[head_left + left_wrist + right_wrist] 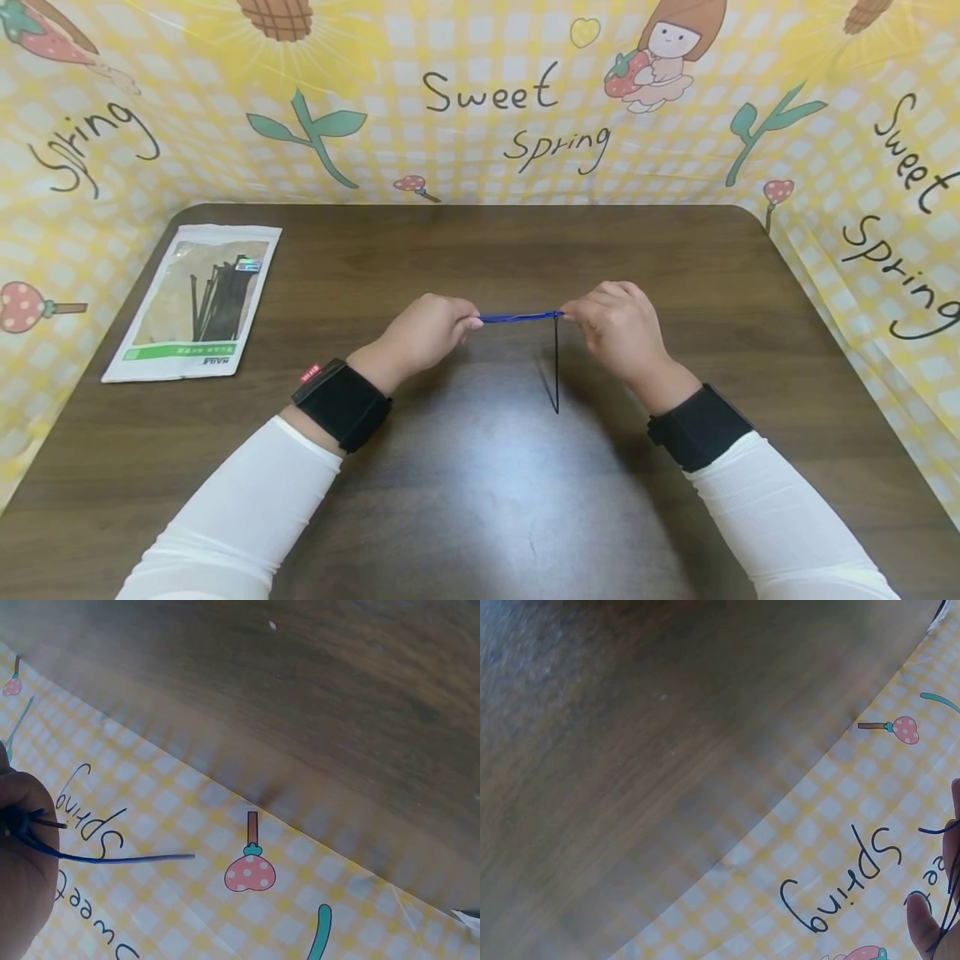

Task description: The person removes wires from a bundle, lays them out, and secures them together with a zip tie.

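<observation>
A short blue wire bundle (pixel 519 317) is stretched level above the table between both hands. My left hand (pixel 427 333) pinches its left end between thumb and fingers. My right hand (pixel 618 329) pinches the opposite end. Beside the right fingertips a thin black cable tie (pixel 557 362) sits on the bundle, its long tail hanging down. In the left wrist view, a loose blue wire (pixel 127 859) sticks out past the left hand (pixel 30 877). Dark strands (pixel 951 900) cross the right hand (pixel 922 922) at the edge of the right wrist view.
A clear-fronted white bag (pixel 180 362) holding several black cable ties lies at the table's left. The dark wooden table (pixel 450 517) has a yellow checked, printed cloth (pixel 480 179) standing around its back and sides. Black bands (pixel 341 406) wrap both wrists.
</observation>
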